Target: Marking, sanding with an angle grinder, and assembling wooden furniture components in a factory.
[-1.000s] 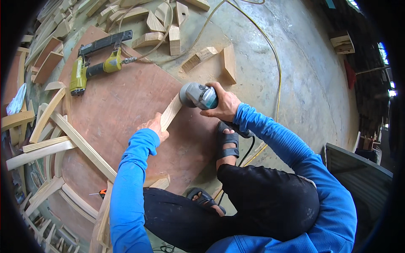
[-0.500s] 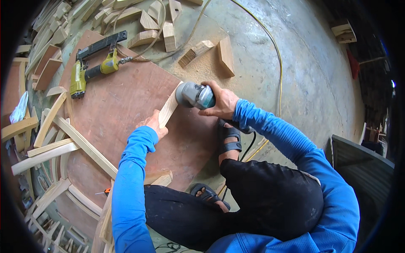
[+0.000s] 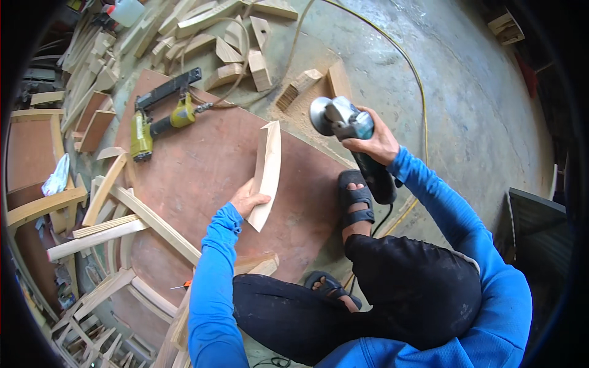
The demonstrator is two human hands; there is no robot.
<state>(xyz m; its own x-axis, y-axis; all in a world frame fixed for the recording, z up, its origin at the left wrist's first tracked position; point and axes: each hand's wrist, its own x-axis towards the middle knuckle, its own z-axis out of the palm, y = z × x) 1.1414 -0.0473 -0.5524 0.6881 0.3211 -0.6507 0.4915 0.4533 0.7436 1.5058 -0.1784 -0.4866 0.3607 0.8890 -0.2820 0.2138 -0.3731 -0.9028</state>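
The person's left hand [image 3: 248,200] is gripping a curved wooden piece [image 3: 268,162] near its lower end, the thumb [image 3: 260,199] lying across the top face and the other fingers closing around the wood, mostly out of sight beneath it. The piece is pointing away from the person above a reddish-brown panel [image 3: 196,178]; whether its near end is touching the panel, one cannot tell. The right hand [image 3: 377,140] is holding an angle grinder [image 3: 353,124], its fingers wrapping around the tool just behind the head, bent and firmly closed. The round disc [image 3: 319,115] is facing left, standing clear of the wooden piece, while the dark handle is slanting down beside the sandal [image 3: 356,196] on the right foot. A black cable [image 3: 384,219] is trailing from the handle end. Farther off, a yellow-green nail gun [image 3: 161,121] is lying on the panel's far left part, and a yellowish hose [image 3: 422,92] is curving over the concrete floor [image 3: 485,122]. Two wooden blocks [image 3: 299,88] are resting by some sawdust beyond the disc, more offcuts [image 3: 226,75] are lying beyond the panel, and long wooden strips [image 3: 162,227] are crossing one another at the left.
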